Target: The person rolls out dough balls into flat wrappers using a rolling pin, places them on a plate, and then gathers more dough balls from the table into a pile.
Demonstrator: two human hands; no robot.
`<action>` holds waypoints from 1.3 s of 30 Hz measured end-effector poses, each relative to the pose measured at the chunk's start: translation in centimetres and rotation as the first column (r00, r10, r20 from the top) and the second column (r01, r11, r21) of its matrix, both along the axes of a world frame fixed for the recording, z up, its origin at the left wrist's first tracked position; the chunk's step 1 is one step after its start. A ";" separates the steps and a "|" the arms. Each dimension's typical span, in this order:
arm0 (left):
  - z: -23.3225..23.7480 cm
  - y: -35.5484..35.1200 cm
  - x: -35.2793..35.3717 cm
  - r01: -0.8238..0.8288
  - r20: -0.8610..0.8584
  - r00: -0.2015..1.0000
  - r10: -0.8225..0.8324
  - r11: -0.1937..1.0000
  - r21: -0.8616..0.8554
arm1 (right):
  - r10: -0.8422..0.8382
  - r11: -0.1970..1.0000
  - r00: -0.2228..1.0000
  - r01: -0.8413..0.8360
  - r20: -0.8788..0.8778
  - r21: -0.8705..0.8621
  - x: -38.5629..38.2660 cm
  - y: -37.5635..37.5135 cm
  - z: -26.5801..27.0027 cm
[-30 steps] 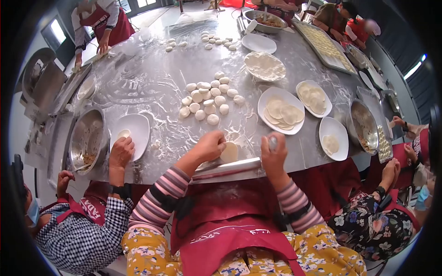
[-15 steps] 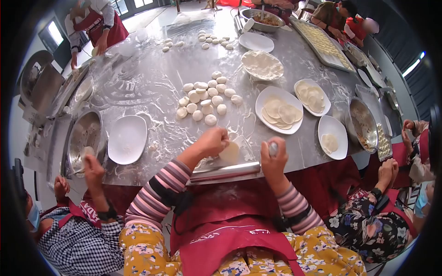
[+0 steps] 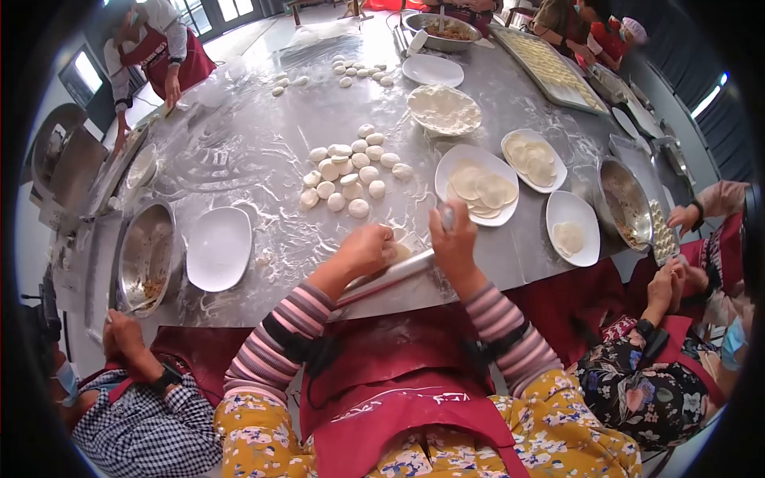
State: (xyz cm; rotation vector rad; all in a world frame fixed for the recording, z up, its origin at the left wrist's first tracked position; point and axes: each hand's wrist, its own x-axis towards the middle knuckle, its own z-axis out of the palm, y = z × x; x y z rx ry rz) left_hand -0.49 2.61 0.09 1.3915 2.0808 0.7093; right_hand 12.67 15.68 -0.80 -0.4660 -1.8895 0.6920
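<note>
My left hand [image 3: 368, 253] is closed, its fingertips pinching the edge of a thin dough wrapper [image 3: 404, 248] close over the table. Just to the right, my right hand [image 3: 456, 248] is wrapped round a rolling pin, whose rounded grey end [image 3: 446, 213] shows at the top of the fist. A shiny metal cylinder [image 3: 386, 279] slants along the front table edge below both hands, its right end beside my right hand. Beyond my hands lies a cluster of floured dough pieces [image 3: 348, 175]. A white plate of rolled wrappers [image 3: 476, 209] sits past my right hand.
More wrapper plates [image 3: 560, 179] [image 3: 586, 253] and a metal filling bowl [image 3: 625, 203] stand right. A bare white plate [image 3: 219, 248] and another metal bowl [image 3: 149, 259] stand left. A flour dish [image 3: 444, 110] is farther back. Co-workers flank the steel table.
My right hand has moved up and left, closer to my left hand. The metal cylinder has tilted, its right end now higher. The left neighbour's raised hand has dropped.
</note>
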 end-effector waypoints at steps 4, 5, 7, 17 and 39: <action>-0.9 -1.3 -0.3 -0.134 0.201 0.972 0.124 0.990 0.039 | -0.018 0.992 0.999 0.024 0.046 -0.126 4.9 -2.5 0.5; -1.0 -1.6 -0.3 -0.089 0.218 0.973 0.078 0.995 0.041 | -0.011 0.983 0.999 0.020 0.051 -0.182 5.2 -2.8 0.5; -0.6 -1.7 -0.1 -0.034 0.221 0.975 0.025 0.999 0.037 | -0.029 0.995 0.999 0.031 0.023 -0.095 2.8 -1.4 -0.4; -0.9 -1.3 -0.3 -0.020 0.041 0.999 0.020 1.000 0.017 | 0.006 0.999 1.000 -0.006 0.005 -0.036 3.2 -1.3 -0.1; 7.6 -9.1 -3.3 -0.335 0.271 0.934 0.232 0.831 0.445 | 0.068 0.975 0.997 -0.073 -0.030 -0.210 6.3 -2.4 -1.3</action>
